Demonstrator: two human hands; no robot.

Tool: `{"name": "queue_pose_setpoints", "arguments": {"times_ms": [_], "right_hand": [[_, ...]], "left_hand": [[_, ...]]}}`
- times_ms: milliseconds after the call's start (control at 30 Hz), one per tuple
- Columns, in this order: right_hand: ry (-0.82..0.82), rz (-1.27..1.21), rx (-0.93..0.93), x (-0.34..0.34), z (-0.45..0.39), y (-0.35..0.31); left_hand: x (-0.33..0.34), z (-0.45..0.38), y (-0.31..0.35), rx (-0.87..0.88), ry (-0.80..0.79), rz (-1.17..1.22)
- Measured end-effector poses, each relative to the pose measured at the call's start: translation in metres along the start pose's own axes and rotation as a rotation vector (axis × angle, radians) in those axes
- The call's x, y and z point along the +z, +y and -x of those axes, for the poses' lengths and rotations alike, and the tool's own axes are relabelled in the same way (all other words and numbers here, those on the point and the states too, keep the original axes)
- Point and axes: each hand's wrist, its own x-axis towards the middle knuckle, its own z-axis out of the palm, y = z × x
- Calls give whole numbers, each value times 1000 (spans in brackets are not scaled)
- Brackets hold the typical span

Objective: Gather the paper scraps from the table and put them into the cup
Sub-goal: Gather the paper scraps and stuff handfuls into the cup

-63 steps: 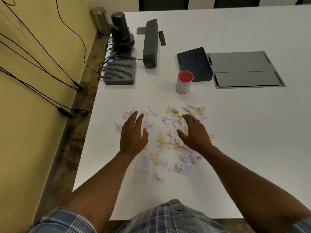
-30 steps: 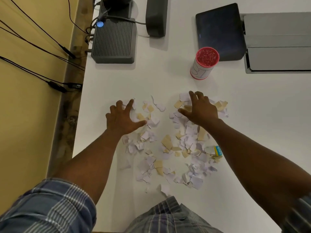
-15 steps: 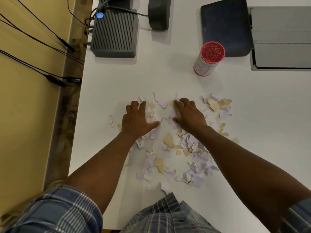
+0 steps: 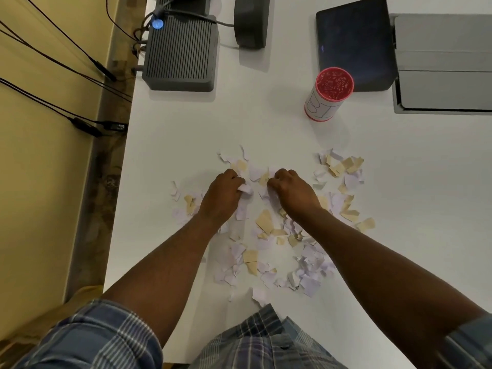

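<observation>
Several white and tan paper scraps [image 4: 266, 243] lie scattered on the white table [image 4: 266, 129]. A separate small cluster of scraps [image 4: 340, 169] lies off to the right. My left hand [image 4: 223, 195] and my right hand [image 4: 290, 189] rest side by side on the far part of the pile, both with fingers curled in. White scraps poke out of the left fist. The right fist presses on scraps; what is inside it is hidden. The cup [image 4: 328, 94], white with a red rim and red patterned inside, stands upright beyond my right hand.
A grey ribbed box [image 4: 181, 54] with a blue light and cables sits at the far left. A dark speaker bar [image 4: 251, 20], a black pad [image 4: 354, 43] and a grey floor-box lid [image 4: 442, 62] lie behind the cup. The table's left edge drops off beside a yellow wall.
Both hands slid inward from spread positions, drawing scraps together, and their flat fingers have curled into fists on the pile. The head camera has tilted down and closer.
</observation>
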Motion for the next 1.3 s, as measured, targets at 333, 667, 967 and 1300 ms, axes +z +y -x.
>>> {"name": "queue_pose_setpoints", "arguments": {"times_ms": [333,667,967,1300], "right_hand": [[318,-527,308,-13,8,10],[440,-874,527,-57,14,41],[677,-1135,645,-122,-10,103],[782,-1145,654,-144,-37,139]], "left_hand": [[-18,-2,15,-76,180,183],[-40,-43,59,-67,212,351],[-50,-135,145,57,213,359],[-27,-238,194,141,45,-85]]}}
